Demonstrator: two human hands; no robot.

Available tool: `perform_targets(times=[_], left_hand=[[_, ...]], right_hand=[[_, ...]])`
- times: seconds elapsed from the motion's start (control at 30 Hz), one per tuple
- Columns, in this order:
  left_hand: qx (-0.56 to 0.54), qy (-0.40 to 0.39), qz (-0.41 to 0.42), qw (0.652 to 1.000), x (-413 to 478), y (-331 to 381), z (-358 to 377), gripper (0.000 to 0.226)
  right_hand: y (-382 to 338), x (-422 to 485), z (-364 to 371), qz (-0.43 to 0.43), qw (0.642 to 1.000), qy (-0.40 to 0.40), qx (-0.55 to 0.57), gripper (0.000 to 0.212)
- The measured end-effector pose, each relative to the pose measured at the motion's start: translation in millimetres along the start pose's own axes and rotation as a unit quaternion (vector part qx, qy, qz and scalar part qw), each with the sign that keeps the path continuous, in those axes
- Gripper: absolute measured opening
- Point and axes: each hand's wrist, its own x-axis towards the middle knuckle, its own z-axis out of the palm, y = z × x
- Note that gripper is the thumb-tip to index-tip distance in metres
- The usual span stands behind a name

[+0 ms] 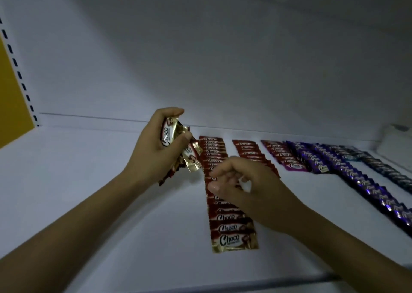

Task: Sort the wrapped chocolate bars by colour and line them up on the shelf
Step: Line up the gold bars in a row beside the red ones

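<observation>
Your left hand clutches a bunch of red-and-gold bars; your right hand hovers, fingers curled, over the long red row on the shelf.

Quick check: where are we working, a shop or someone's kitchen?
Probably a shop display shelf: a slotted upright at the left edge for adjustable shelving, and many identical Choco bars laid in colour-sorted rows.

Bar rows side by side on shelf

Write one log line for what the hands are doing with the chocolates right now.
left hand: holds bunch of red-gold bars | right hand: over long red row, grip unclear | purple rows: lined up at right | shelf: white
</observation>
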Motion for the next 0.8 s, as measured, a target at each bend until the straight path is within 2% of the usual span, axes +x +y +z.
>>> perform_targets(times=[0.13,0.27,0.47,0.6,0.8], left_hand=[[0.009,0.004,0.021,1.0,1,0,0,0.038],[0.004,0.01,0.016,1.0,3,-3,-4,0.047],[-0.053,-0.015,-0.013,0.998,3,-4,-3,0.048],[-0.025,-0.048,-0.013,0.998,2,-5,-4,0.054],[-0.003,-0.057,-0.014,0.998,2,-8,-4,0.046]], right_hand=[[-7,38,10,0.107,0.987,0.025,0.115,0.035],[-8,51,13,0.139,0.96,0.015,0.241,0.035],[-4,44,2,0.096,0.976,0.03,0.193,0.029],[0,33,-8,0.081,0.984,0.036,0.157,0.023],[-1,11,-24,0.099,0.981,0.032,0.162,0.009]])
